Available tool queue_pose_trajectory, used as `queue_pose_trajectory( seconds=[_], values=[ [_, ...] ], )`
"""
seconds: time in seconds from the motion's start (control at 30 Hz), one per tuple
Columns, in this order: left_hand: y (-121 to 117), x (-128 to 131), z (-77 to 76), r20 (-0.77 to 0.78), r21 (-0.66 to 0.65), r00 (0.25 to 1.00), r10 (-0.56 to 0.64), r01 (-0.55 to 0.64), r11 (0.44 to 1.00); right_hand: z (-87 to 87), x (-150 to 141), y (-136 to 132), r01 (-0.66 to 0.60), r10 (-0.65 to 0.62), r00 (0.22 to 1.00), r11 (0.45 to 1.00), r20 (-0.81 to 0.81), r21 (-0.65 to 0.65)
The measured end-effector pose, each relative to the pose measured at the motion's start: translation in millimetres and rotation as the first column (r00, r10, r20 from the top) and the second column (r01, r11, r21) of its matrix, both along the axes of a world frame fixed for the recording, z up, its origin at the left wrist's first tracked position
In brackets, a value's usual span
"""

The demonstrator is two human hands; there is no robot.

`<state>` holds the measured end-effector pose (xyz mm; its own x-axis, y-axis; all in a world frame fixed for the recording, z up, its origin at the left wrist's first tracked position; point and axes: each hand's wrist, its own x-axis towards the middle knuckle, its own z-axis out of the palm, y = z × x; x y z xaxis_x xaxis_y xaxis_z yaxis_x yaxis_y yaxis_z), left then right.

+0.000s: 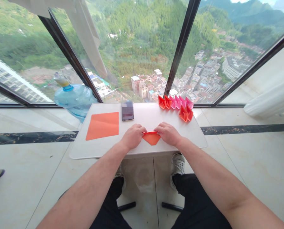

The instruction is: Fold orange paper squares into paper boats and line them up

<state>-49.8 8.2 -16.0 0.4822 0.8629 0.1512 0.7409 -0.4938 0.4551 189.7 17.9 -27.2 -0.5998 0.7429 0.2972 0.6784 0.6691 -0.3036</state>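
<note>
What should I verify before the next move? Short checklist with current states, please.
1. Left hand at the left end of the folded orange paper: ok.
2. Right hand at the right end of its top edge: ok.
3. Crease sharpness: cannot tell, too small to judge.
4. Orange sheet on the table, apart from both hands: ok.
5. Red and pink folded pieces clear of the right hand: ok.
6. Dark device not touching the left hand: ok.
</note>
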Motion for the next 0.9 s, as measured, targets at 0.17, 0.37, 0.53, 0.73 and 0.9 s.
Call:
queue_pose_trajectory(
  seconds=[0.17,0.37,0.53,0.73,0.9],
  values=[
    [-3,-3,-0.8,-0.074,0.082,0.994,-0.083,0.089,0.993,-3.2,5,-7,-0.061,0.056,0.998,0.99,0.035,0.128],
    [-5,-2,-3.1,-0.098,0.134,0.989,-0.112,0.125,0.983,1.1,3,-11,-0.097,0.086,0.993,0.986,0.086,0.139],
    [-3,-3,-1.9,-0.153,0.149,0.978,-0.139,0.162,0.976,2.5,2,-12,-0.104,0.086,0.988,0.984,0.127,0.143],
    [-21,8,11.0,-0.249,0.174,0.967,-0.048,0.094,0.98,3.5,1,-12,-0.104,0.083,0.985,0.985,0.154,0.135],
    [-61,37,22.0,-0.427,0.178,0.897,0.117,-0.043,0.983,8.5,-4,-15,-0.101,0.074,0.977,0.987,0.202,0.127]
  ],
)
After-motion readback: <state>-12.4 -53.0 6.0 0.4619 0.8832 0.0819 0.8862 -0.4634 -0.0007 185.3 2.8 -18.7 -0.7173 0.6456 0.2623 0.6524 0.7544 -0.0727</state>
